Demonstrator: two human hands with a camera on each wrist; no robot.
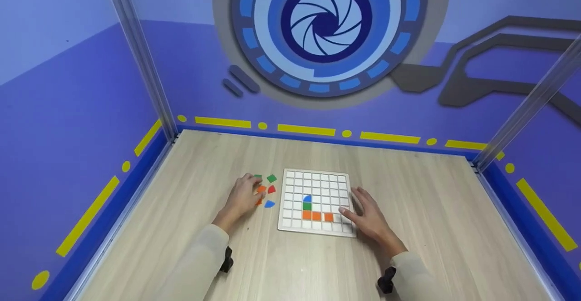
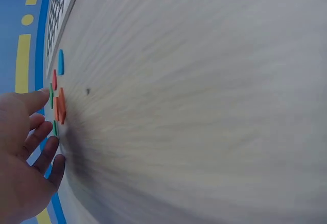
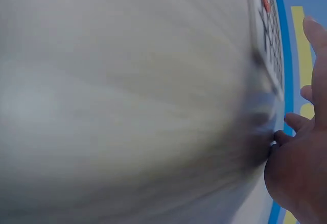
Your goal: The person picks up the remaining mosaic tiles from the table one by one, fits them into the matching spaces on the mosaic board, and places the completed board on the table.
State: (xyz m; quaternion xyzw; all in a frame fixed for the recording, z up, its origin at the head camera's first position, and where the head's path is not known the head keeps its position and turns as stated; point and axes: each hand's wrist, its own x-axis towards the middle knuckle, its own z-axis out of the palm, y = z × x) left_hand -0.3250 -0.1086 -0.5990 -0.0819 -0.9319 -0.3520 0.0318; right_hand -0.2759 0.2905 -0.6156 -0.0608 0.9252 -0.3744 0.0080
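A white gridded board (image 1: 324, 193) lies flat on the wooden table. On it, three orange squares (image 1: 317, 216) form a row with a gap before the last; a green square (image 1: 307, 206) and a blue quarter-round tile (image 1: 307, 198) rise above the first. My left hand (image 1: 243, 195) hovers at loose tiles left of the board, fingers loosely bent, thumb apart. Around it are a green tile (image 1: 271, 178), a red tile (image 1: 272, 189), a blue tile (image 1: 269, 204) and orange tiles (image 2: 62, 106), some partly hidden. Fingers spread, my right hand (image 1: 371, 217) is at the board's right edge, its thumb over the grid.
The wooden table (image 1: 435, 228) meets a blue-purple back wall (image 1: 190, 74) with yellow markings. Metal posts (image 1: 145, 60) stand at the back corners. A small dark spot (image 2: 88, 91) marks the tabletop near the loose tiles.
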